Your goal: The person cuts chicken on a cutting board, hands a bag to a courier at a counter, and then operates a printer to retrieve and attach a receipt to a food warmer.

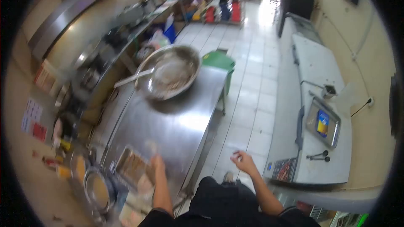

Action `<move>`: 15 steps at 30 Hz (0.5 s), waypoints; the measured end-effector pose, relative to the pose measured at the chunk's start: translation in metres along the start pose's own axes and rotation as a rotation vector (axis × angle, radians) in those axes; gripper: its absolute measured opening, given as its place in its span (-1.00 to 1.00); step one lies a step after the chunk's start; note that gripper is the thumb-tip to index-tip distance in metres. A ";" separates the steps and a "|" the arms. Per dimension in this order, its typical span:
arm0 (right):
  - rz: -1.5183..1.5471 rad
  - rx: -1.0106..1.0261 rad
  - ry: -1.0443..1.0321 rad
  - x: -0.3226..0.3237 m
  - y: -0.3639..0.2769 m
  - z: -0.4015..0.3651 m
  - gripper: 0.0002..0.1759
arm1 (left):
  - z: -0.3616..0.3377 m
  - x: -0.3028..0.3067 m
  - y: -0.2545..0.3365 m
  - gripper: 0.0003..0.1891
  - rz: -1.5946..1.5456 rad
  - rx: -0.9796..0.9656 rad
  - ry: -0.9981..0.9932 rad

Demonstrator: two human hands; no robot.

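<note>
My left hand (158,162) is over the near end of the steel table (170,122), closed, with a small pale thing (151,146) at its fingertips that is too blurred to name. Just left of that hand lies a rectangular metal tray (134,167) with a brown layer in it. A pale lump (144,184) rests by the tray's near corner, partly behind my forearm. My right hand (243,161) hangs in the air over the floor, fingers loosely bent and apart, holding nothing. At the table's far end a large steel bowl (194,65) holds whitish and brown contents and a long-handled utensil (134,77).
Round containers (97,190) stand at the lower left beside the table. A white chest freezer (324,65) runs along the right, carrying a metal tray (335,136) with a blue-yellow packet (322,122) and black spoons (320,156). Behind the table is a green bin (219,60).
</note>
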State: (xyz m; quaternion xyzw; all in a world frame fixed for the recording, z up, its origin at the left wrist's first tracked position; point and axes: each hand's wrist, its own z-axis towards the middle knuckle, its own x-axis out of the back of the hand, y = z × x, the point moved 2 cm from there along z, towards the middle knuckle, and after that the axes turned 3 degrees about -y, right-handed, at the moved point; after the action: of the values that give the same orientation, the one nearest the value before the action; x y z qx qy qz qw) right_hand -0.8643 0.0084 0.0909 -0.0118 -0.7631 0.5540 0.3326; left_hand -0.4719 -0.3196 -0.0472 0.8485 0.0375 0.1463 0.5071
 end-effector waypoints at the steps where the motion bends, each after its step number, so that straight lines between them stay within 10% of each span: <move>1: -0.087 0.014 0.041 0.013 0.022 0.016 -0.56 | 0.035 -0.008 -0.036 -0.45 -0.230 -0.034 -0.098; 3: -0.081 -0.176 -0.002 0.049 0.035 0.047 -0.54 | -0.069 -0.053 0.028 -0.38 0.283 -0.275 0.272; 5: -0.066 -0.215 0.024 0.070 0.063 0.086 -0.55 | -0.114 -0.096 0.039 -0.42 0.526 -0.573 0.105; 10: -0.084 -0.301 -0.031 0.122 0.121 0.223 -0.58 | -0.196 -0.288 0.112 -0.71 0.406 -0.340 -0.788; 15: 0.879 -0.695 -0.071 0.162 0.151 0.376 -0.57 | -0.219 -0.542 0.209 -0.70 0.374 -0.393 -1.099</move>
State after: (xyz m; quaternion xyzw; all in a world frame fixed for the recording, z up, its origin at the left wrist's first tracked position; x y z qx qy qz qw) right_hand -1.2390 -0.1858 -0.0193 -0.4189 -0.8349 0.3565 0.0211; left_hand -1.0694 -0.3497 0.1179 0.6827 -0.4068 -0.2219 0.5650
